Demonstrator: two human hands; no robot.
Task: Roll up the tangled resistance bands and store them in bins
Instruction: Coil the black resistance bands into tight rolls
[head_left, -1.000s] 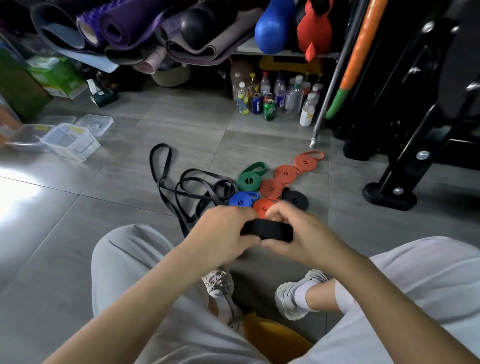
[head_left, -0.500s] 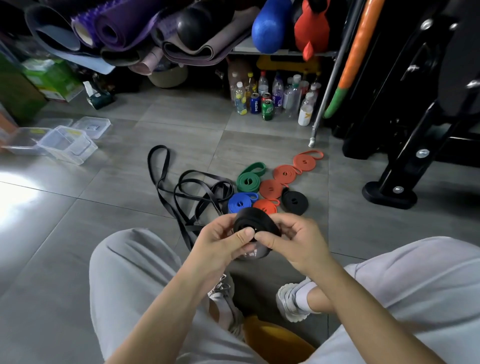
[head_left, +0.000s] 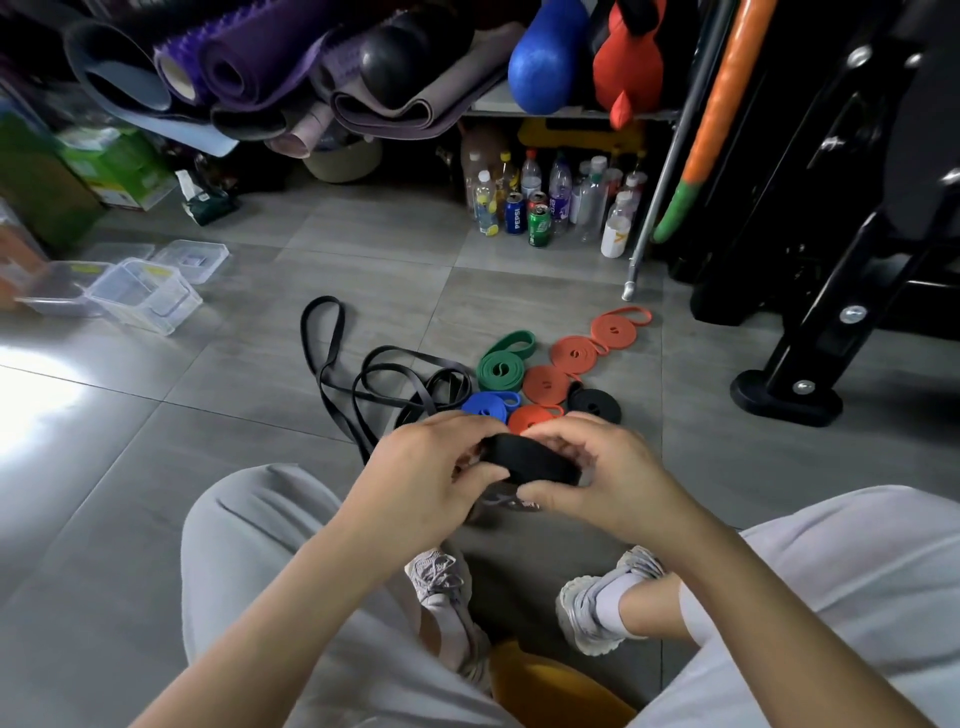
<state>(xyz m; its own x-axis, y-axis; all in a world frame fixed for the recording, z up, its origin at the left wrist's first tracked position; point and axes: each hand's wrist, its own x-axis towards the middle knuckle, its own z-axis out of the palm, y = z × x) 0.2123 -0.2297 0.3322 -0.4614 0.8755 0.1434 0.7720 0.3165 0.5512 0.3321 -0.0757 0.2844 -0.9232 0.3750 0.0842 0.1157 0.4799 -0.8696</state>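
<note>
Both hands hold a black rolled band (head_left: 530, 460) above my knees. My left hand (head_left: 436, 467) grips its left side and my right hand (head_left: 597, 467) curls round its right side. On the floor beyond lie rolled bands: a green roll (head_left: 500, 368), a blue roll (head_left: 485, 405), a black roll (head_left: 595, 404) and several orange rolls (head_left: 576, 354). A loose tangle of black bands (head_left: 374, 379) sprawls to their left. Clear plastic bins (head_left: 143, 293) stand at the far left.
Bottles and cans (head_left: 540, 202) stand by the shelf at the back. A metal pole (head_left: 660, 187) leans at the right beside a black machine base (head_left: 784, 400). Rolled mats (head_left: 249, 67) fill the shelf. My shoes (head_left: 441, 582) and a yellow stool (head_left: 550, 686) are below.
The black roll has turned from face-up to edge-on, lying flat between my hands. Both hands have closed more tightly around it.
</note>
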